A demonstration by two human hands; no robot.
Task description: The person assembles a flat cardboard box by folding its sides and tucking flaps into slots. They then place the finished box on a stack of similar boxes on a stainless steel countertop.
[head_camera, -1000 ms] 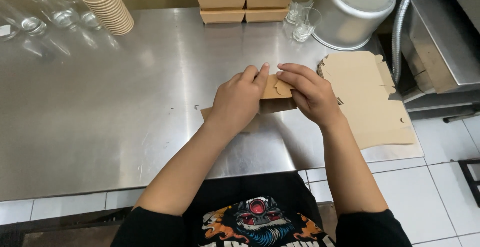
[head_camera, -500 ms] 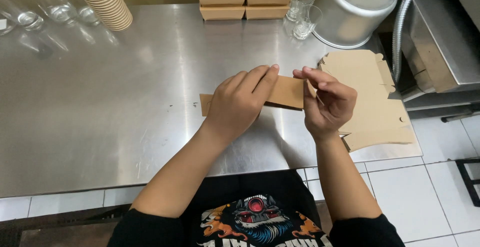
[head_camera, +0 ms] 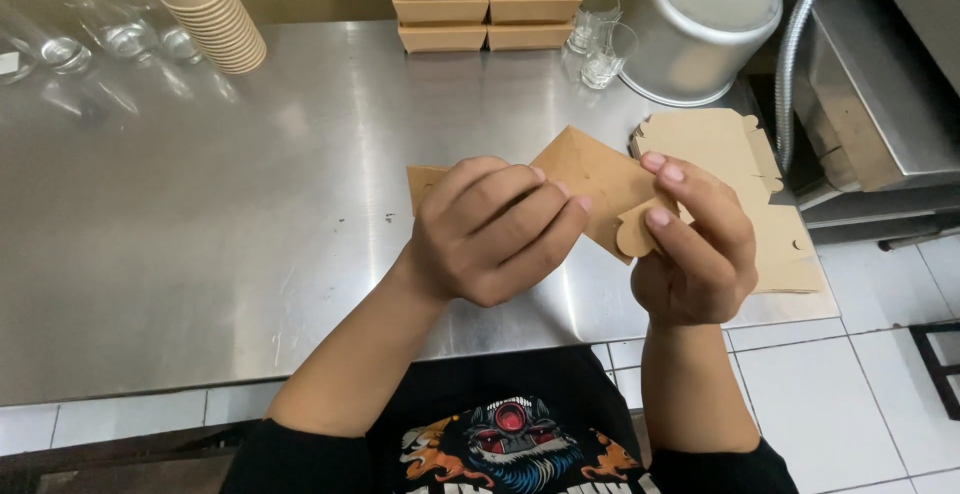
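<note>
Flat brown cardboard box blank is held up over the steel table, light and thin, stiff only along its creases, so it bends easily. Left hand is closed around its left part; right hand pinches the rounded tab. More blanks lie in a stack beside, matte and dry

shirt: black, short sleeves | chest print: red, white, blue graphic | forearms bare

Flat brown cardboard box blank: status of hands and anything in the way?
Left hand, right hand both gripping flat brown cardboard box blank, held above steel table. Nothing blocking; stack of blanks on its right edge.
</note>
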